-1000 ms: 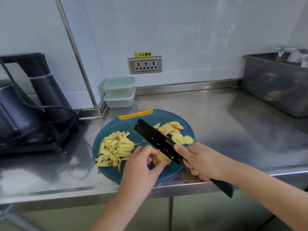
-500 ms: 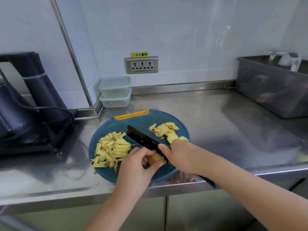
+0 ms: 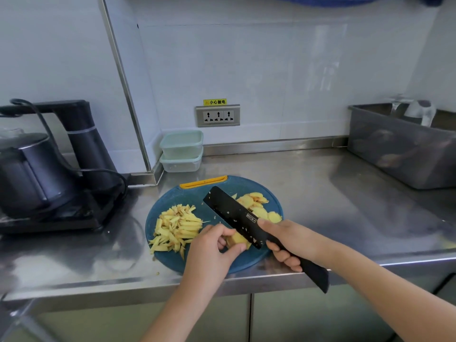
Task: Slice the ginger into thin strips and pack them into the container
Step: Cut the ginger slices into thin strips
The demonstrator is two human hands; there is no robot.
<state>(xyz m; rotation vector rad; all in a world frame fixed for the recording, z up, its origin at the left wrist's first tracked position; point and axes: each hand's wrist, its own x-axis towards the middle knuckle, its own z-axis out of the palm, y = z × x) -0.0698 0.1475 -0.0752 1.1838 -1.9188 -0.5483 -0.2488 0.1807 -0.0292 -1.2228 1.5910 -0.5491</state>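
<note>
A round blue cutting board (image 3: 217, 264) lies near the steel counter's front edge. On its left is a heap of ginger strips (image 3: 177, 227); round ginger slices (image 3: 259, 206) lie at its back right. My left hand (image 3: 213, 250) pinches a small stack of ginger (image 3: 235, 239) at the board's front. My right hand (image 3: 293, 240) grips the handle of a black knife (image 3: 232, 215), forefinger along the blade, which is raised and tilted just above the stack. Two lidded plastic containers (image 3: 181, 150), stacked, stand at the back wall.
A black kettle and its stand (image 3: 44, 174) with a cable fill the counter's left side. A grey tub (image 3: 404, 149) stands at the back right. A wall socket (image 3: 218, 116) is above the containers. The counter's front edge runs just below the board.
The knife came down onto the ginger stack half a second ago and has since lifted back up. My left hand keeps holding the stack. The camera view has shifted upward.
</note>
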